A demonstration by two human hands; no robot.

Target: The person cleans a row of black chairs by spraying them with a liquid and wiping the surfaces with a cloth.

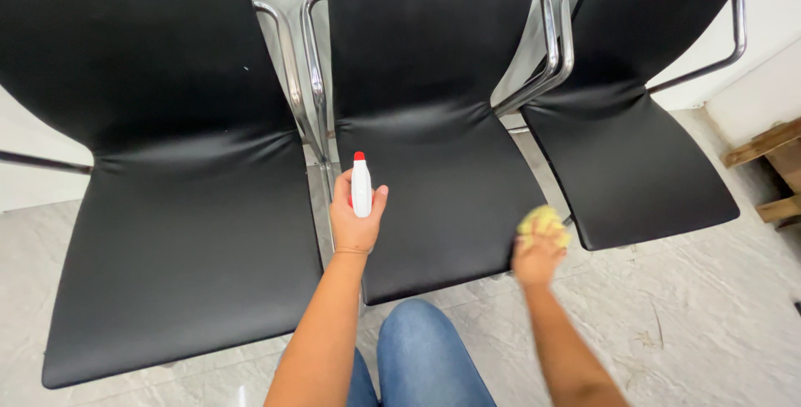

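Our left hand (pixel 357 222) grips a white spray bottle (pixel 361 189) with a red cap, upright, over the gap between the left chair (pixel 183 248) and the middle chair (pixel 434 198). Our right hand (pixel 536 258) closes on a yellow cloth (pixel 544 225), pressed at the front right edge of the middle chair's black seat, near the right chair (pixel 642 173).

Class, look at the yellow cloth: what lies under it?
The yellow cloth rests on the middle chair's black seat at its right front edge. The right hand holds it; the seat patch beneath is covered.
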